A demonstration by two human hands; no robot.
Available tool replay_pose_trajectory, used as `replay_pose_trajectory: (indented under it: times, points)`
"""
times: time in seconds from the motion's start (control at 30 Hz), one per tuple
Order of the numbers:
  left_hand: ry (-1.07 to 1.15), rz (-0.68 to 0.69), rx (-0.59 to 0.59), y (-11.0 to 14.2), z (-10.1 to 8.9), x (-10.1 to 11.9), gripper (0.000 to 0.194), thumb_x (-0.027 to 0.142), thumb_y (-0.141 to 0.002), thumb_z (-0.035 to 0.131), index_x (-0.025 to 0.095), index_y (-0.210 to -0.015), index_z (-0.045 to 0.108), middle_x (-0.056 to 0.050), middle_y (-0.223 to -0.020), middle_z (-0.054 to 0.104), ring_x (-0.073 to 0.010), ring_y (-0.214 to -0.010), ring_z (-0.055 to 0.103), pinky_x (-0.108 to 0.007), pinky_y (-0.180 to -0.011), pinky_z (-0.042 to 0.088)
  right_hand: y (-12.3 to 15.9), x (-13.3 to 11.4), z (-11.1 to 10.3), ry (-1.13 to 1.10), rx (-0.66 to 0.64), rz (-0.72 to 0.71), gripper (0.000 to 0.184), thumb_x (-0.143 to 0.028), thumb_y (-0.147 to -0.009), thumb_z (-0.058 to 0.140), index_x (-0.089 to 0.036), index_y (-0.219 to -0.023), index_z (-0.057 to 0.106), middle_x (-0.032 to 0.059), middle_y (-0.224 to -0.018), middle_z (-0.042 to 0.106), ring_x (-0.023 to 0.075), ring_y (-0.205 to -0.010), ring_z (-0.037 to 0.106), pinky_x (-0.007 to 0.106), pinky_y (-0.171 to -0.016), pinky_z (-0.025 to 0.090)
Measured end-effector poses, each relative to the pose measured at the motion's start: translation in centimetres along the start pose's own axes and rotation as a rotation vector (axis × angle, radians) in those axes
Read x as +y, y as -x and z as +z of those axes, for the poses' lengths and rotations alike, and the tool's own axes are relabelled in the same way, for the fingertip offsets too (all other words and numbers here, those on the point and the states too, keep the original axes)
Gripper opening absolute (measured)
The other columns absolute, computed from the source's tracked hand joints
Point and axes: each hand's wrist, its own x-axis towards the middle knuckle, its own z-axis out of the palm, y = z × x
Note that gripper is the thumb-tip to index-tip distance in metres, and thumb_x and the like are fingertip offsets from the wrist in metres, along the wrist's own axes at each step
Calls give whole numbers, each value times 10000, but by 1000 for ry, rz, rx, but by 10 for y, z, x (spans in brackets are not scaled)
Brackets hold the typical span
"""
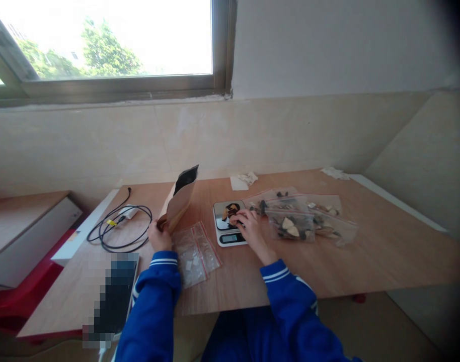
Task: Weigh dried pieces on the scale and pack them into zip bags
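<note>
My left hand (pixel 161 236) is closed on a brown paper pouch (pixel 180 202), which tilts up to the right with its dark-lined mouth open. On the table, a white kitchen scale (pixel 217 229) with a steel top carries a small heap of dark brown and tan dried slices (pixel 230 212). My right hand (pixel 251 227) reaches over the scale's right side, fingers bent down at the slices; whether they pinch a piece is hidden. Clear zip bags (pixel 194 251), flat on the table, lie between the pouch and the scale.
Right of the scale lie several zip bags (pixel 294 223) with dark and pale pieces. A coiled black cable (pixel 119 246) and a white adapter (pixel 129 211) are at left, above a tablet-like device (pixel 120 291). Crumpled tissue (pixel 247 180) lies near the wall. A window (pixel 112 45) is above.
</note>
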Motion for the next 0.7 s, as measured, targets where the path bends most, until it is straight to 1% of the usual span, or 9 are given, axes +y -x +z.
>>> replay_pose_trajectory:
  times: [0.07, 0.2, 0.27, 0.33, 0.4, 0.5, 0.53, 0.6, 0.7]
  points:
    - [-3, 8, 14, 0, 0, 0, 193, 236, -711, 575, 165, -883, 625, -80, -869, 641, -242, -924, 605, -445, -888, 460, 2, -1, -2, 85, -33, -16, 278, -66, -832, 502, -223, -907, 719, 85, -1021, 609, 236, -934, 499, 387, -853, 400]
    - [-2, 34, 12, 0, 1, -1, 169, 223, -718, 550, 166, -860, 620, -75, -846, 640, -232, -889, 604, -434, -864, 466, 7, -3, -8, 172, -135, -42, 476, 40, -760, 453, -254, -1035, 706, 98, -1134, 559, 256, -1005, 468, 412, -881, 384]
    - [19, 49, 33, 0, 1, -1, 168, 220, -716, 546, 171, -857, 623, -68, -844, 645, -223, -870, 599, -424, -855, 466, 8, -6, -12, 159, -127, -28, 565, 68, -734, 424, -265, -1113, 680, 105, -1183, 527, 257, -1030, 463, 422, -902, 388]
    - [28, 79, 59, 0, 0, 1, 181, 212, -714, 538, 172, -865, 631, -67, -857, 652, -219, -866, 592, -414, -850, 460, 6, -13, -20, 92, -53, -11, 591, 62, -754, 397, -264, -1181, 642, 102, -1191, 512, 242, -1033, 473, 419, -917, 399]
    - [4, 136, 77, 2, -2, 6, 208, 199, -723, 523, 167, -889, 644, -76, -887, 658, -223, -888, 584, -407, -853, 448, 1, -25, -32, -13, 54, -7, 544, 19, -809, 384, -259, -1218, 612, 93, -1166, 520, 226, -1037, 494, 410, -930, 409]
    - [-31, 247, 83, 5, -5, 16, 235, 196, -759, 504, 162, -932, 659, -84, -932, 664, -227, -944, 575, -399, -882, 424, -8, -54, -52, -170, 177, -43, 404, -89, -896, 383, -253, -1184, 614, 79, -1117, 553, 210, -1064, 519, 399, -957, 415]
    - [-29, 281, 86, 6, -6, 19, 240, 200, -775, 498, 163, -948, 660, -83, -948, 666, -226, -963, 574, -398, -898, 416, -10, -65, -58, -207, 186, -68, 370, -116, -909, 389, -250, -1167, 618, 75, -1112, 564, 207, -1073, 522, 396, -965, 416]
    - [-11, 346, 98, 7, -8, 25, 249, 216, -802, 500, 164, -985, 660, -84, -988, 669, -225, -994, 574, -399, -928, 404, -11, -86, -66, -240, 158, -129, 324, -146, -918, 406, -240, -1142, 621, 72, -1111, 583, 207, -1080, 525, 396, -969, 422]
    - [27, 414, 135, 9, -9, 30, 260, 242, -831, 517, 165, -1037, 656, -91, -1049, 666, -227, -1032, 577, -401, -949, 399, -9, -108, -67, -190, 75, -221, 275, -140, -900, 446, -218, -1072, 646, 70, -1070, 624, 228, -1103, 502, 405, -975, 424]
